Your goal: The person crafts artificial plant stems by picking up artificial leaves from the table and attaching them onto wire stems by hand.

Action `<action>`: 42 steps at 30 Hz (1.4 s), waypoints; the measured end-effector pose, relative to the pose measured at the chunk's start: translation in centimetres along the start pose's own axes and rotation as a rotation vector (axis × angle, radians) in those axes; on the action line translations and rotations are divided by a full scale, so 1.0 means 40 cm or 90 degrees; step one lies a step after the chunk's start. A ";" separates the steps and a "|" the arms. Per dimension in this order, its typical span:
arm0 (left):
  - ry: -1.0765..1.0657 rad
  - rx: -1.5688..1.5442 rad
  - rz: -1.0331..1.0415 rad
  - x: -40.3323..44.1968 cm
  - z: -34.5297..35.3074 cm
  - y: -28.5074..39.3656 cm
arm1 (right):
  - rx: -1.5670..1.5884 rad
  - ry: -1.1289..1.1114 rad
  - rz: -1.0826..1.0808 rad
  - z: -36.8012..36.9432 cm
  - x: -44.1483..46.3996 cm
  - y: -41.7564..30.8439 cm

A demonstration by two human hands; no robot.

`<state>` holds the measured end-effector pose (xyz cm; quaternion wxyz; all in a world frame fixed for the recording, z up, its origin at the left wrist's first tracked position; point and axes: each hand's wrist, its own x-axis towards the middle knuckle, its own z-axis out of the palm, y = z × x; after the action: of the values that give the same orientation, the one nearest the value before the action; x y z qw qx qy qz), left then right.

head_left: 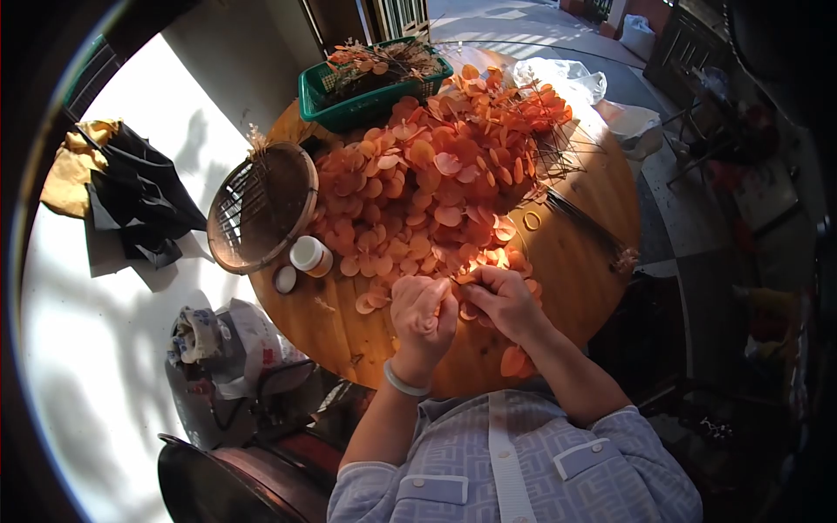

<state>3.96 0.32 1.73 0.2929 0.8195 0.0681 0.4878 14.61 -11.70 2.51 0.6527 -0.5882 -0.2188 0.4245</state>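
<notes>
My left hand (423,315) is closed with the fingers curled in, at the near edge of a big heap of round orange leaves (427,179). What it holds is hidden by the fingers. Beside it, my right hand (503,301) pinches thumb and forefinger at a sprig of orange leaves (472,268). The fingertips of both hands are close together, and the thin stem between them is too small to make out clearly. More orange leaves (516,361) hang below my right wrist near the table's front edge.
The heap lies on a round wooden table (305,327). Around it are a green basket (349,109) of dried sprigs, a woven tray (263,207), a white jar (310,256) with its lid (285,279), a yellow ring (532,220), dark stems (588,220) and plastic bags (567,77).
</notes>
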 end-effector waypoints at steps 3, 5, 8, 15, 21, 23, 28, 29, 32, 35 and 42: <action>-0.011 -0.010 0.003 -0.003 0.001 -0.004 | 0.010 -0.004 0.005 -0.005 0.001 0.001; -0.029 -0.009 0.001 -0.008 -0.002 -0.003 | 0.004 -0.013 0.006 -0.010 0.000 0.003; -0.049 -0.003 -0.002 -0.017 -0.006 0.005 | -0.002 -0.015 0.009 -0.013 -0.005 0.007; 0.030 0.041 -0.061 -0.015 -0.030 -0.012 | -0.235 -0.006 -0.079 -0.022 -0.038 -0.019; -0.053 -0.016 -0.006 -0.027 -0.015 0.017 | -0.276 -0.042 -0.010 -0.036 -0.044 -0.033; -0.065 -0.013 -0.024 -0.042 -0.010 0.032 | -0.223 -0.060 -0.036 -0.054 -0.024 -0.033; -0.113 -0.054 -0.071 -0.046 -0.017 0.053 | -0.282 -0.004 -0.143 -0.070 0.000 -0.082; -0.131 -0.071 -0.072 -0.049 -0.013 0.058 | -0.277 -0.094 -0.006 -0.063 -0.008 -0.119; -0.155 -0.106 -0.106 -0.052 -0.005 0.079 | -0.482 -0.126 -0.020 -0.052 -0.006 -0.126; -0.210 -0.167 -0.180 -0.069 -0.011 0.079 | -0.319 -0.086 -0.041 -0.084 0.026 -0.072; -0.234 -0.225 -0.217 -0.066 0.002 0.086 | -0.185 -0.104 0.037 -0.127 0.050 -0.048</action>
<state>2.06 -3.56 1.58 0.5159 0.8073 0.0642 0.2793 20.24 -12.95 2.82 0.5281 -0.6458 -0.3133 0.4538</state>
